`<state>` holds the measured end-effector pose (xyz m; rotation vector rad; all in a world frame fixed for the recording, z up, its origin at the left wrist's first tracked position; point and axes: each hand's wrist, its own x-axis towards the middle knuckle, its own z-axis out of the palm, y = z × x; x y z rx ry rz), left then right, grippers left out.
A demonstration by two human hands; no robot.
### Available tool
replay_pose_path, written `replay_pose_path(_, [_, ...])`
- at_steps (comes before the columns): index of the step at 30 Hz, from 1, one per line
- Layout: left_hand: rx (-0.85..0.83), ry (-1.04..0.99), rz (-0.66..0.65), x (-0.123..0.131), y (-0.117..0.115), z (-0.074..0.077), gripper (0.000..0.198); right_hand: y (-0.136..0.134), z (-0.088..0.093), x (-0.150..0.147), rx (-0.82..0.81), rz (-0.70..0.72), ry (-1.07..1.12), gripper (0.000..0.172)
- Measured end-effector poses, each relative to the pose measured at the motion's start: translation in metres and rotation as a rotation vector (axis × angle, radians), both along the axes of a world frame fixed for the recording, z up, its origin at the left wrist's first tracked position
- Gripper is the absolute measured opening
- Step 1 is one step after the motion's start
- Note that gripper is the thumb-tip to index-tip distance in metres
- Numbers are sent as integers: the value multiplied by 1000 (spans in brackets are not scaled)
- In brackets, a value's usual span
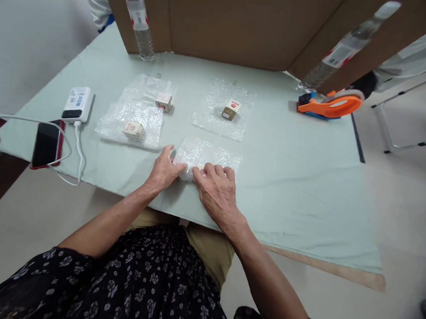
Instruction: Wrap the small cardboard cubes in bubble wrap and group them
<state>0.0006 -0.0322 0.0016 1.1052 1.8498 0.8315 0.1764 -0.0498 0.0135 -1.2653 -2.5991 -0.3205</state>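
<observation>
L hand (163,170) spread, R hand (216,191) curled (grip unclear) on bubble wrap (213,153) mid-frame, not closed yet; upper-ctr carton (231,109) unwrapped.

A makeshift indoor workplace, its exact kind unclear: a cloth-covered bench (286,193) backed by a cardboard screen (235,26), bearing bubble wrap (213,152), boxes (230,109) and a tape dispenser (330,105), with a pale wall (44,24) beside it.

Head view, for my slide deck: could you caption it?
Left hand and right hand on bubble wrap, cloth-covered table beneath, orange tape dispenser farther right.
</observation>
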Motion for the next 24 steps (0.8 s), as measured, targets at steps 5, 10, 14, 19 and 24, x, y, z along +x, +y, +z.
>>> replay_pose_path(5, [33,-201,-38,11,1,1,20,3,0,-1,-11,34,-40,27])
replay_pose_path(10, [115,-233,-139,14,4,1,17,2,4,0,-36,23,-28,26])
replay_pose_path(14, [108,-186,-204,17,5,5,15,-1,11,2,-80,19,8,19])
replay_pose_path(19, [129,-30,-351,22,3,19,16,-6,13,10,-123,36,73,17])
replay_pose_path(24, [158,78,-727,11,7,38,22,-11,7,16,-124,22,162,19])
